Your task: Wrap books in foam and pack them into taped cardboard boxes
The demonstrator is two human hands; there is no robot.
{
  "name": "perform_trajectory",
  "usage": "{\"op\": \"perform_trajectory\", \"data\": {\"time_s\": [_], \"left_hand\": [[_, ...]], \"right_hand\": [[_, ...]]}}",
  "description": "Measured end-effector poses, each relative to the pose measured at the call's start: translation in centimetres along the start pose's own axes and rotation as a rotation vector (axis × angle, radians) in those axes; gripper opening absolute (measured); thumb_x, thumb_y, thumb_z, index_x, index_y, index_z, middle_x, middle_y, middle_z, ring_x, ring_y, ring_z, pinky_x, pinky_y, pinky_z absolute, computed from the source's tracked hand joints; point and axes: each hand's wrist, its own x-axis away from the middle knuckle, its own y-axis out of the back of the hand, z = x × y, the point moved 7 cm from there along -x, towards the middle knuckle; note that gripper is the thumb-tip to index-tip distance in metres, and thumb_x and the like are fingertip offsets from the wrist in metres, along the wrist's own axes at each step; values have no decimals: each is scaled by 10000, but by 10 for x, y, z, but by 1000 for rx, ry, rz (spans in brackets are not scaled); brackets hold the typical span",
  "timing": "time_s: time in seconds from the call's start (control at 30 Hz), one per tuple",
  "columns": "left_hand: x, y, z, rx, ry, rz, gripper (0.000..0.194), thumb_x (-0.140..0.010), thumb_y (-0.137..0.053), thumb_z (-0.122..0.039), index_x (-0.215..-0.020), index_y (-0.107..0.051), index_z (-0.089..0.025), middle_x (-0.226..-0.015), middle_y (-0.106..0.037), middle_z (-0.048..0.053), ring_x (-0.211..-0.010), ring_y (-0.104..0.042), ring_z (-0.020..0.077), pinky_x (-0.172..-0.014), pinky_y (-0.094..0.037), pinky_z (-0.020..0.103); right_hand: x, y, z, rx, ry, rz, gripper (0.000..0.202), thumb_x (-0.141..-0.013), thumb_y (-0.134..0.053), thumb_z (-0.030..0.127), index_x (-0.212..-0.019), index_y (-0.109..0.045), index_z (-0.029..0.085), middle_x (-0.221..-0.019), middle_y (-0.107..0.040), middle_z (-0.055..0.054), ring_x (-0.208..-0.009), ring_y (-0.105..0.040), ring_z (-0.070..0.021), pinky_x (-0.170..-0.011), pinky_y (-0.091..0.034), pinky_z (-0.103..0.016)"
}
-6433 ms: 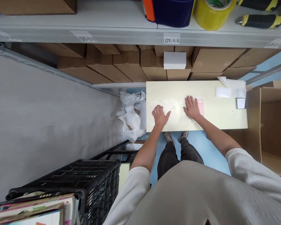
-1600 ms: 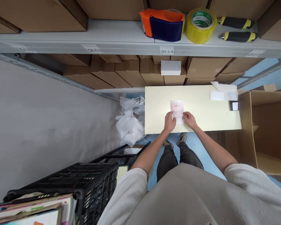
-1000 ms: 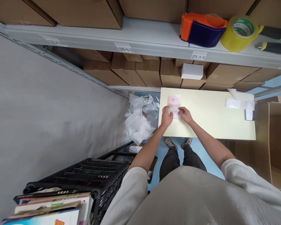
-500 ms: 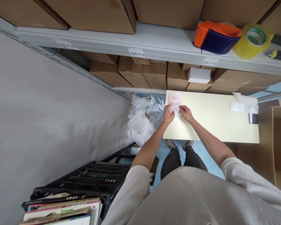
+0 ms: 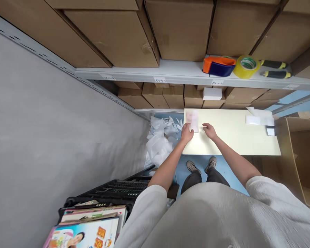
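A small pinkish-white packet [image 5: 193,119] lies flat at the left end of the pale yellow board [image 5: 232,137]. My left hand [image 5: 187,133] rests on its lower left part, thumb and fingers apart, pressing rather than gripping it. Just right of the packet, my right hand [image 5: 209,131] hovers over the board with its fingers loosely bent and apart, nothing between them. At the board's right end lie white sheets [image 5: 259,119] and a small dark and white item [image 5: 270,131].
Shelves of cardboard boxes [image 5: 181,31] stand ahead, with an orange and blue tape dispenser [image 5: 219,66], yellow tape [image 5: 246,67] and two black-yellow tools. Crumpled white wrapping [image 5: 158,144] lies left of the board. Black crates [image 5: 111,193] stand lower left, an open carton [image 5: 290,155] right.
My right hand has moved off the packet to the right. My left hand stays at its lower left. The camera view has shifted, showing more of the upper shelf.
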Motion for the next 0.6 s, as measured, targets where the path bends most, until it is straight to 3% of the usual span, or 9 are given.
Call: {"op": "perform_trajectory", "data": {"time_s": [0.37,0.6], "left_hand": [[63,11,-42,-43,-61,-30,534,-893,-648,-131,-1420,-639,-223,-1535,-624,161,-1546,-523,339,-1337,-378,582],[122,31,-66,-73,-59,-208,556,-922,-637,-176,-1476,-619,-220,-1557,-631,169,-1520,-554,353,-1312,-411,595]], "right_hand": [[58,24,19,-1,57,30,326,-772,-617,325,-1062,-744,244,-1245,-798,-103,-1032,-757,-262,-1055,-592,-526],[75,29,61,86,267,194,338,-806,-584,356,-1082,-743,244,-1240,-795,-103,-1052,-752,-270,-1081,-579,-540]]}}
